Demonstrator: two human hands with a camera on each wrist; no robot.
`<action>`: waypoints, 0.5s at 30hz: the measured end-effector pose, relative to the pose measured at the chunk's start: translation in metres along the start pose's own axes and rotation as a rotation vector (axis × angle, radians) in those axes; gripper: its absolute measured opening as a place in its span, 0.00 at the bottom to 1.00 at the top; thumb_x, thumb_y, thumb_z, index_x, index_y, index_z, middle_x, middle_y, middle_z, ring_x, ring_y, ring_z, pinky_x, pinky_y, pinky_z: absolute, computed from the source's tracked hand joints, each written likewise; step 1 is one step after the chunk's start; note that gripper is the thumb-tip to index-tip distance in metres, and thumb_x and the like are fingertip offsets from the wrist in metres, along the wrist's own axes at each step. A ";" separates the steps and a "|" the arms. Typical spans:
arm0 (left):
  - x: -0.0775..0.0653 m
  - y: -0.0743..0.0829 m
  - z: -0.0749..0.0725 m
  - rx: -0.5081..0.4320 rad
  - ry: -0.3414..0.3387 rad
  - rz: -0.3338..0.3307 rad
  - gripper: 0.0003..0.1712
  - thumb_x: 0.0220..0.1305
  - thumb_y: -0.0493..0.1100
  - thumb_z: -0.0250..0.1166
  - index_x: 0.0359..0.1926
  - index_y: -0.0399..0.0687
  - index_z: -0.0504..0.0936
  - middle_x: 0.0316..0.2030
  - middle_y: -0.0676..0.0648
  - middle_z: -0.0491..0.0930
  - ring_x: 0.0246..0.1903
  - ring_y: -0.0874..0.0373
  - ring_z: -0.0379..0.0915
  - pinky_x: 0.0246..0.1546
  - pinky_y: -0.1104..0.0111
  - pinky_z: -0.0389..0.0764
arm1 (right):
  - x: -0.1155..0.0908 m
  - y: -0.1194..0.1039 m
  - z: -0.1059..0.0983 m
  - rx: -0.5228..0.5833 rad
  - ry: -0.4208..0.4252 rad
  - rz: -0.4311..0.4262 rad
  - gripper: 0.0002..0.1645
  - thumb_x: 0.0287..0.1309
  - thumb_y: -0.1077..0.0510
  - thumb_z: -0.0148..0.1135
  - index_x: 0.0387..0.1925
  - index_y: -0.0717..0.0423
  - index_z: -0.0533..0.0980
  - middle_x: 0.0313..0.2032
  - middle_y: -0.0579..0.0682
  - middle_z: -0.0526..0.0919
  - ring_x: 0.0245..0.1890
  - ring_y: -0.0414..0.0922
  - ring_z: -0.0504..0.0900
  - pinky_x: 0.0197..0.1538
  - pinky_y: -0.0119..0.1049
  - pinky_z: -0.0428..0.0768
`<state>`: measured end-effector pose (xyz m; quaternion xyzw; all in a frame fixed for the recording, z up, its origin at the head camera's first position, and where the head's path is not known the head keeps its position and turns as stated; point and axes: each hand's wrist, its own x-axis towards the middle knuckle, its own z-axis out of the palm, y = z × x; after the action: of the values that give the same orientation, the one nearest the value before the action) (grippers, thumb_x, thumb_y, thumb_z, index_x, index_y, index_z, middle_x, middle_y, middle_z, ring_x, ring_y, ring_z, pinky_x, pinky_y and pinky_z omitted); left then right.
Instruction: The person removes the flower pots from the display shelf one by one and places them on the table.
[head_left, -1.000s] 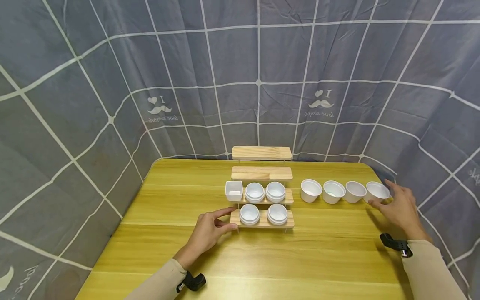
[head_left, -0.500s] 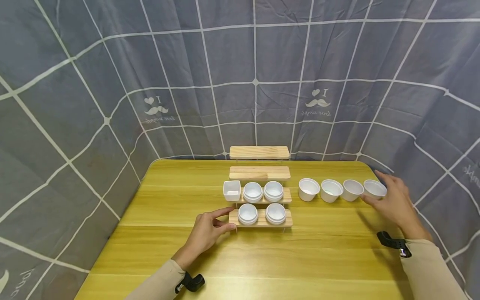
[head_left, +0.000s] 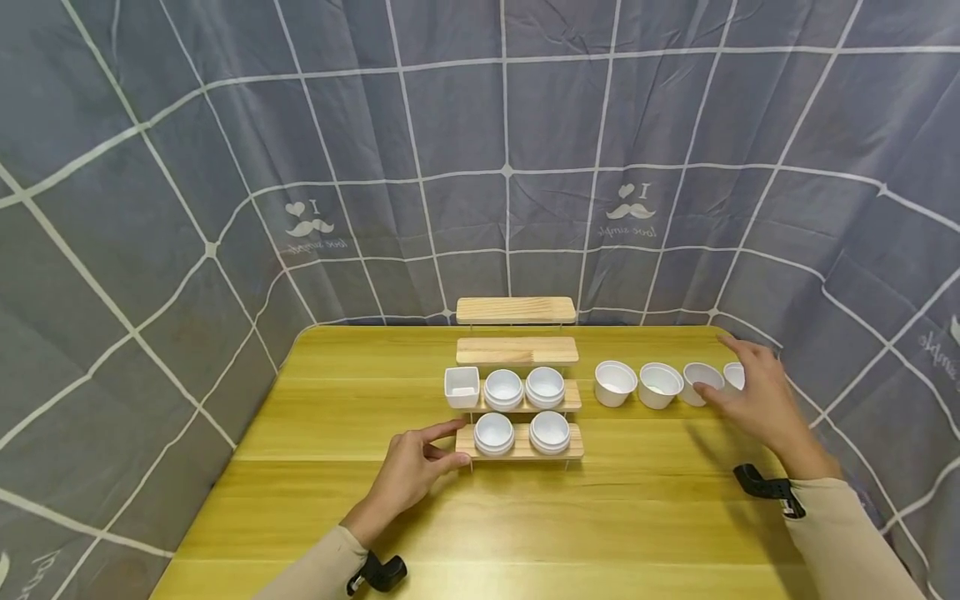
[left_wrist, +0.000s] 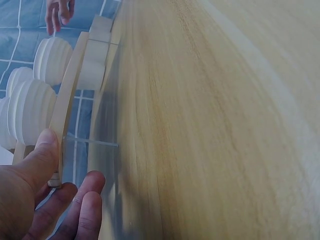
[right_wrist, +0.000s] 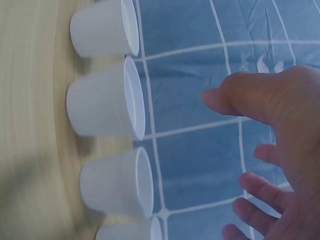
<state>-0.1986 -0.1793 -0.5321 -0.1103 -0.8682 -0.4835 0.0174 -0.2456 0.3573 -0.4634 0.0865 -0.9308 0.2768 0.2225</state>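
Observation:
A stepped wooden rack (head_left: 517,351) stands mid-table. Its lowest step carries two round white cups (head_left: 494,433); the step above carries a square white cup (head_left: 462,387) and two round ones (head_left: 503,389). My left hand (head_left: 418,468) pinches the left end of the lowest step between thumb and forefinger, and the left wrist view shows the thumb (left_wrist: 46,150) against the plank's edge (left_wrist: 67,105). My right hand (head_left: 752,398) hovers with fingers spread over the right end of a row of white cups (head_left: 615,382), partly hiding the last cup (head_left: 732,374). It holds nothing in the right wrist view (right_wrist: 280,115).
The yellow wooden table (head_left: 465,517) ends at a grey gridded curtain (head_left: 480,167) that wraps the back and both sides. The rack's top two steps (head_left: 516,310) are bare. The right wrist view shows the cups (right_wrist: 105,100) standing in a line near the table's edge.
My right hand has moved left along the row, from beside the last cup to above the last two. The left hand has stayed on the rack.

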 end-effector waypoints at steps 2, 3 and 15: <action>0.000 0.000 0.000 -0.003 0.000 0.003 0.32 0.68 0.46 0.87 0.72 0.53 0.92 0.66 0.39 0.93 0.39 0.56 0.98 0.29 0.72 0.84 | 0.001 -0.006 0.003 -0.006 0.001 -0.015 0.54 0.61 0.61 0.86 0.83 0.71 0.69 0.74 0.86 0.70 0.72 0.85 0.68 0.66 0.84 0.67; 0.000 0.000 0.000 0.000 0.001 0.012 0.32 0.68 0.46 0.87 0.72 0.53 0.92 0.66 0.39 0.93 0.39 0.56 0.98 0.29 0.72 0.84 | 0.001 -0.009 0.004 -0.007 0.001 -0.018 0.54 0.61 0.61 0.86 0.83 0.71 0.70 0.74 0.86 0.70 0.71 0.84 0.69 0.65 0.84 0.68; 0.002 -0.001 0.001 0.012 0.000 0.011 0.31 0.69 0.46 0.87 0.71 0.53 0.92 0.66 0.38 0.93 0.38 0.59 0.97 0.27 0.72 0.81 | -0.001 -0.039 0.023 0.051 -0.005 -0.105 0.51 0.64 0.62 0.86 0.83 0.68 0.72 0.73 0.79 0.74 0.72 0.78 0.73 0.65 0.81 0.73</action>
<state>-0.2004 -0.1790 -0.5332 -0.1150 -0.8705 -0.4780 0.0207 -0.2418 0.3119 -0.4623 0.1417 -0.9181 0.2883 0.2321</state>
